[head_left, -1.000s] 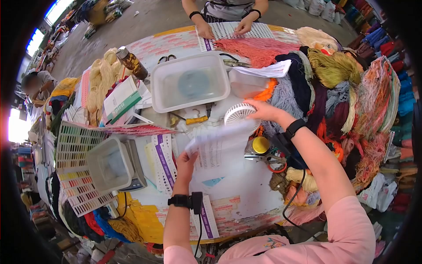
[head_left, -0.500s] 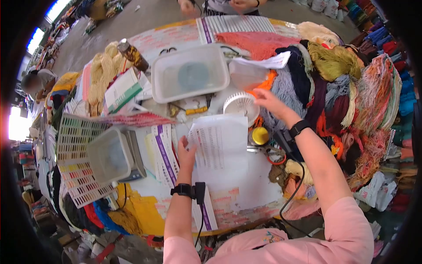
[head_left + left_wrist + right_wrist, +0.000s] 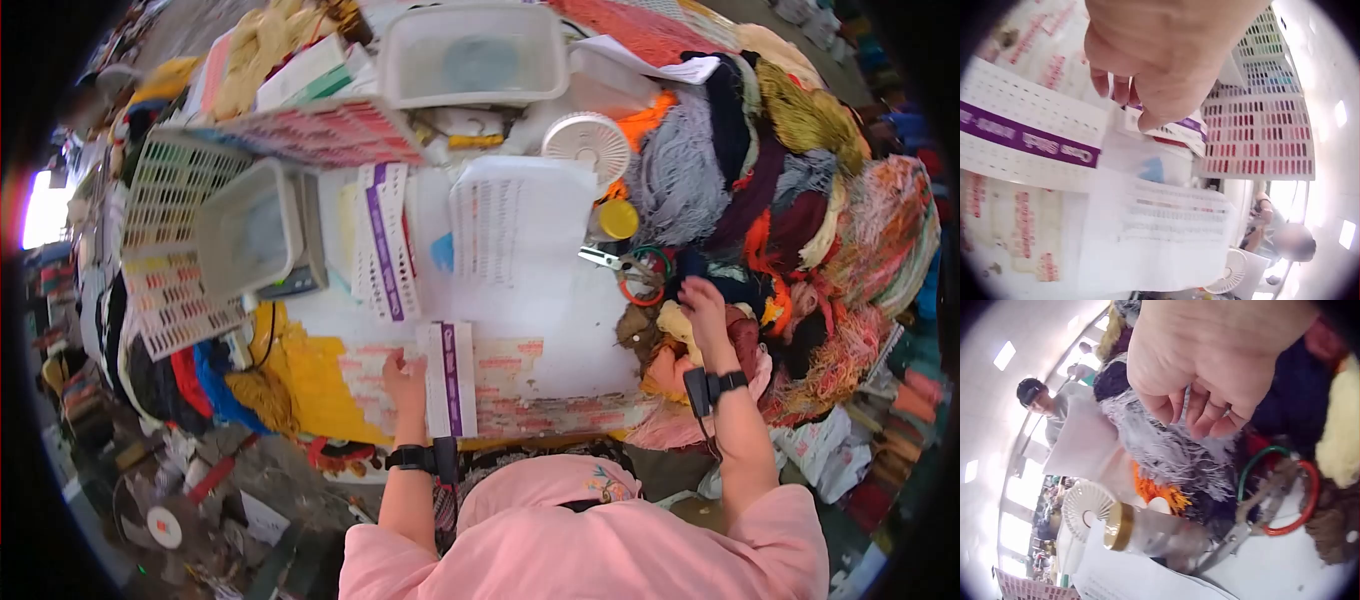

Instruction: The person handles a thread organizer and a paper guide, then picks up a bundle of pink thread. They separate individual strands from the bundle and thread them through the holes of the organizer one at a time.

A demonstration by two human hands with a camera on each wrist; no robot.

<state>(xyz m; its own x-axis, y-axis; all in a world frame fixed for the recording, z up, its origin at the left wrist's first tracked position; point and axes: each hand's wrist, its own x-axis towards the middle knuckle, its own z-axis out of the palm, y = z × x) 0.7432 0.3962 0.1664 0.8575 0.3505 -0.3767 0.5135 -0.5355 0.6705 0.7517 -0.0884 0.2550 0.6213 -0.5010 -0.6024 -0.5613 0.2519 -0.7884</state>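
Note:
My left hand [image 3: 403,378] hovers by the near edge of the table, beside a white card with a purple stripe [image 3: 452,380]. Its fingers [image 3: 1124,89] hang loosely bent around nothing. Over the yarn at the right is my right hand [image 3: 705,310], also holding nothing, its fingers [image 3: 1213,415] relaxed. Scissors with red and green handles [image 3: 640,280] lie just left of it. A printed paper sheet [image 3: 520,230] rests flat mid-table, with a round white fan [image 3: 587,150] at its far right corner. Between fan and scissors stands a jar with a yellow lid [image 3: 618,218].
A large clear plastic tub [image 3: 395,85] sits at the back. To the left, a smaller tub [image 3: 292,220] rests on a scale beside upright colour-sample cards [image 3: 150,290]. Grey yarn [image 3: 680,165] and many other hanks pile along the right side.
The sheet, earlier raised, now lies flat. My right hand has let go of the fan and moved nearer over the yarn; my left hand has drawn back from the sheet. The head view has shifted.

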